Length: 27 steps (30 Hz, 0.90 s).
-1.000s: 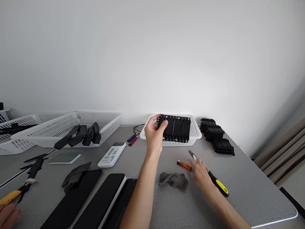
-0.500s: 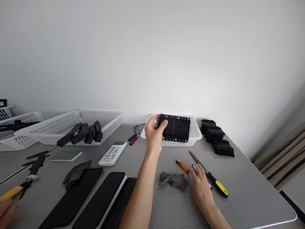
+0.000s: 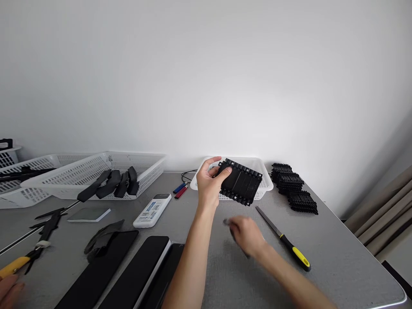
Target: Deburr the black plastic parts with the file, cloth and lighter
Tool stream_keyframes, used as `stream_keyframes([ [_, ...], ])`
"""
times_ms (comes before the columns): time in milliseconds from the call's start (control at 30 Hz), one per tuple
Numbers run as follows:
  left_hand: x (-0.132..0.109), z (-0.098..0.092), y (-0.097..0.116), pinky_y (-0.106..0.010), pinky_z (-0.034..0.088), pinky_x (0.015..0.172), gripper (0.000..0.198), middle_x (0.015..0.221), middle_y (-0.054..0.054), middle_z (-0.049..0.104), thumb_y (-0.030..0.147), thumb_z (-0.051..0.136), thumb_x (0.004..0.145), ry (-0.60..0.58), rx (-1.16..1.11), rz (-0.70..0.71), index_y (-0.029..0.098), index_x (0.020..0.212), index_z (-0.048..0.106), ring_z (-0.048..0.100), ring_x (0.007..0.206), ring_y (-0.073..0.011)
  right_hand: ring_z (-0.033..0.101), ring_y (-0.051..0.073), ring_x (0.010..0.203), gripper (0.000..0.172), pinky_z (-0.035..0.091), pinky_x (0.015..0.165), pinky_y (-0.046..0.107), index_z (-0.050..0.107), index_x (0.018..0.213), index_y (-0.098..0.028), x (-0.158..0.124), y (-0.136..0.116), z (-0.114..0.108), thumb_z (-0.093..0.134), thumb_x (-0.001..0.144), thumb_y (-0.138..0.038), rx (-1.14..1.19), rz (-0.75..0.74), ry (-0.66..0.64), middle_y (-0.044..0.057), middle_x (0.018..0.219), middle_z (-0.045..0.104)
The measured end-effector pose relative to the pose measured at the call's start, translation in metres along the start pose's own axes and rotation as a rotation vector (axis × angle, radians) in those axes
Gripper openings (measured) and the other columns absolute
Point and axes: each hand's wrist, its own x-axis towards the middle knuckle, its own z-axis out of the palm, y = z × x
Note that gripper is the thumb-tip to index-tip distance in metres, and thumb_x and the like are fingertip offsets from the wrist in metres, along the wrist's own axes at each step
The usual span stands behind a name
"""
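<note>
My left hand (image 3: 210, 182) grips a black plastic panel (image 3: 241, 182) by its left edge, thumb on the face. Knobby, toothed rows line the panel's long edges, and it is tilted, right end lower, in front of a white basket (image 3: 266, 184). My right hand (image 3: 247, 235), smeared by motion, is closed over the table below the panel. A crumpled dark grey cloth (image 3: 227, 222) shows at its fingers. To the right lies a file (image 3: 292, 251) with a black and yellow handle. The spot of the orange lighter is behind my right hand.
Stacks of similar black panels (image 3: 291, 182) stand at right. Left are white baskets (image 3: 151, 178), dark curved pieces (image 3: 111, 184), a white box-like device (image 3: 152, 210) and black slabs (image 3: 138, 266). Another person's hand (image 3: 11, 292) is by a yellow-handled tool (image 3: 14, 265).
My right hand has moved left and closed, and the grey cloth has left its place on the table. The panel in my left hand has tilted, its right end dropping.
</note>
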Motion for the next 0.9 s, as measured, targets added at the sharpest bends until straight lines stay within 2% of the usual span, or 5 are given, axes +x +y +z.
stream_keyframes([
  [233,0.001,0.003,-0.004,-0.024,0.043,0.060,0.043,0.067,0.005,0.057,0.028,0.085,0.057,0.072,0.062,0.044,0.021,0.094,0.067,0.058,0.063,-0.0122,0.056,0.015,0.051,0.042,0.046,0.048,0.026,0.059,0.090,-0.020,0.058,0.001,-0.092,0.040,0.094,-0.057,0.549,0.139,0.390,0.000,0.065,0.062],
  [500,0.011,0.001,-0.023,-0.023,0.047,0.067,0.052,0.072,0.008,0.052,0.026,0.083,0.057,0.203,-0.060,0.164,0.023,0.075,0.034,0.056,0.064,-0.0087,0.063,0.016,0.063,0.032,0.055,0.055,0.029,0.058,0.088,-0.023,0.076,-0.037,-0.090,0.068,0.078,-0.052,1.192,0.211,0.555,-0.001,0.072,0.064],
  [700,0.003,0.007,-0.022,-0.027,0.051,0.066,0.052,0.082,0.000,0.069,0.025,0.084,0.059,-0.080,0.196,-0.029,0.022,0.105,0.059,0.067,0.076,-0.0185,0.062,0.017,0.087,0.032,0.051,0.078,0.031,0.065,0.099,-0.021,0.082,-0.034,-0.092,0.061,0.083,-0.049,0.961,0.013,0.712,0.001,0.093,0.068],
  [800,-0.001,0.009,-0.019,-0.030,0.054,0.075,0.055,0.098,-0.006,0.074,0.026,0.085,0.062,-0.241,0.160,-0.088,0.022,0.113,0.065,0.069,0.091,-0.0223,0.058,0.016,0.077,0.028,0.047,0.074,0.029,0.068,0.093,-0.019,0.078,-0.028,-0.100,0.060,0.085,-0.046,0.844,-0.041,0.746,0.000,0.083,0.065],
  [900,-0.004,0.008,-0.016,-0.031,0.055,0.074,0.049,0.110,-0.010,0.074,0.030,0.085,0.066,-0.394,-0.010,-0.310,0.020,0.111,0.069,0.069,0.099,-0.0263,0.051,0.015,0.066,0.028,0.042,0.063,0.027,0.068,0.083,-0.019,0.074,-0.029,-0.105,0.056,0.088,-0.044,0.675,-0.050,0.797,-0.002,0.069,0.057],
])
